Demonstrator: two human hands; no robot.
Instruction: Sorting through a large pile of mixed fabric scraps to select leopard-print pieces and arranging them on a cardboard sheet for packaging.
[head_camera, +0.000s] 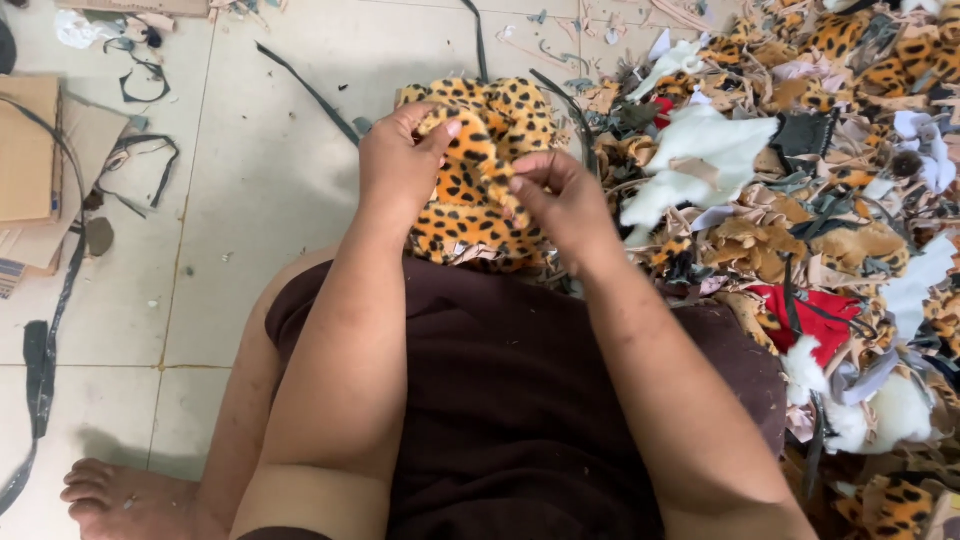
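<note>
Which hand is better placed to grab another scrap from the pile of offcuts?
Probably the right hand: it pinches the leopard-print fabric piece on the side next to the scrap pile. The left hand grips the fabric's far side, over bare floor tiles.

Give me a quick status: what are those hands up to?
Left hand and right hand both gripping leopard-print plush piece. Scrap pile heaped at right. Nothing blocking.

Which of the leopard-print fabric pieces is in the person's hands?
The large leopard-print piece at the knees, gripped by the left hand and right hand; the others lie loose in the scrap pile.
</note>
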